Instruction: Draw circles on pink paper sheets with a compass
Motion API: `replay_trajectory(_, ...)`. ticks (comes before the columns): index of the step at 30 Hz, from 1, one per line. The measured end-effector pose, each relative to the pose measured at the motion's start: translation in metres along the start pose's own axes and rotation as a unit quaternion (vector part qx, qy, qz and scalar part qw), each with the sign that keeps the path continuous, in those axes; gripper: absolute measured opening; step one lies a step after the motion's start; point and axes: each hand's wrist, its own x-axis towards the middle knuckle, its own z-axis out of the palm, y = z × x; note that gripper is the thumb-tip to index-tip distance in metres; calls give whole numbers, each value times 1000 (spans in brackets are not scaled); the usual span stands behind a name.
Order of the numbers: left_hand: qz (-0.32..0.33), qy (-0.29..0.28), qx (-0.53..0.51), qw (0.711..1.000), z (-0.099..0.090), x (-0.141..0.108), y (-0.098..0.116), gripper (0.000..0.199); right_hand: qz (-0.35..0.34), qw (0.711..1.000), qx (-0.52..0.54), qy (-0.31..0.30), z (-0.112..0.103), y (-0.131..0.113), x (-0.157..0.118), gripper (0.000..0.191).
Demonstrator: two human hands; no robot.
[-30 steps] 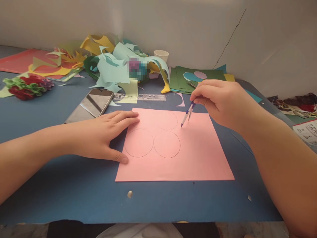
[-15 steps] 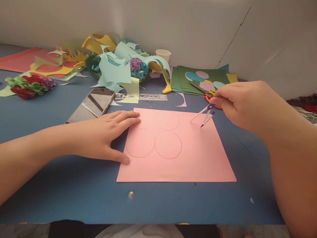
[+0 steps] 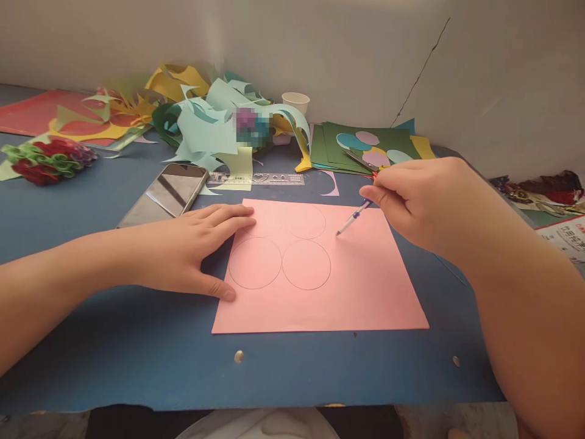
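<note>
A pink sheet of paper [image 3: 365, 292] lies on the blue table, with several thin circles drawn on its left and middle part. My left hand [image 3: 192, 247] rests flat with fingers spread, its fingertips and thumb on the sheet's left edge. Above the upper right part of the sheet, my right hand [image 3: 402, 189] pinches a white and blue drawing compass [image 3: 351, 223] by its top. The compass slants down to the left, its lower end at the paper right of the circles. Its two legs overlap from here, so their spread cannot be told.
Behind the sheet lie a clear stencil ruler [image 3: 274, 178] and a phone [image 3: 167, 189]. Scissors [image 3: 361, 160] rest on green paper [image 3: 326, 146] with cut discs. Paper scraps [image 3: 210, 134], a paper cup [image 3: 296, 102] and a ruffled flower ball [image 3: 39, 161] stand farther back.
My right hand has moved left and turned the compass, so its legs now line up and its lower end is nearer the circles. My left hand stays on the sheet. The view shifts slightly.
</note>
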Motion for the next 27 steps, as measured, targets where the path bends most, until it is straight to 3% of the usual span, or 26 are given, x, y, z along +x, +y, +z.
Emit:
replay_trajectory(10,-5,-4,2,1000,-1,0,1,128,33,998,-22,-48,-8,-4,-1,49)
replay_trajectory(15,0,8,-23,1000,0,1,0,127,52,995,-36,-72,-12,12,-5,46)
replay_trajectory(21,-4,3,-11,1000,1,0,-1,128,30,998,-3,-48,-8,40,-3,34)
replay_trajectory(27,-1,12,-18,1000,1,1,-1,127,39,996,80,-15,-2,31,9,19)
